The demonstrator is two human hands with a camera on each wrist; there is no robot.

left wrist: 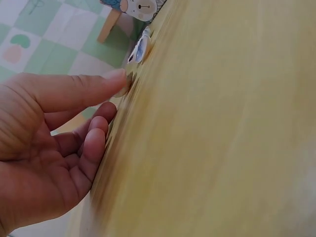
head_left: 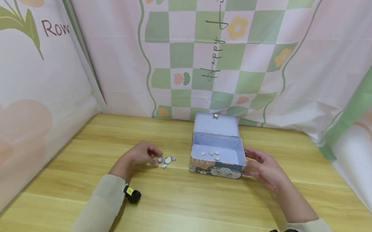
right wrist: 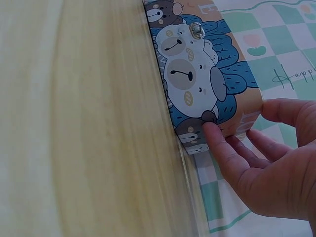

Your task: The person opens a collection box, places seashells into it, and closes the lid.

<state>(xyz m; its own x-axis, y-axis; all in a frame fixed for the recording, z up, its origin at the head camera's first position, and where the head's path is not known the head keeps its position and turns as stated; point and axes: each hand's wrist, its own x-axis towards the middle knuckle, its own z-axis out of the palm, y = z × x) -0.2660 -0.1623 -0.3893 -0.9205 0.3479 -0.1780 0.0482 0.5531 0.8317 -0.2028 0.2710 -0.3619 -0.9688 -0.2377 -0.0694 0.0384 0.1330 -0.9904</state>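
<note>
My left hand (head_left: 142, 154) is low at the table, its thumb and index fingertips on either side of a small pale shell (head_left: 160, 160). In the left wrist view that shell (left wrist: 123, 90) shows just under the thumb tip, and the index fingertip is hidden. Beside it lie several more small shells (head_left: 167, 160). My right hand (head_left: 266, 168) holds the right end of a tin box (head_left: 224, 171) printed with cartoon bears. The right wrist view has the thumb (right wrist: 219, 143) on the printed front and the other fingers against the side. Inside the box lie several pale shells (head_left: 216, 158).
The box's hinged lid (head_left: 216, 124) stands raised at the back, a round metal clasp (head_left: 215, 116) on its edge. A wooden table (head_left: 185, 206) bears everything. Printed curtains (head_left: 126, 65) hang along the table's back and left sides.
</note>
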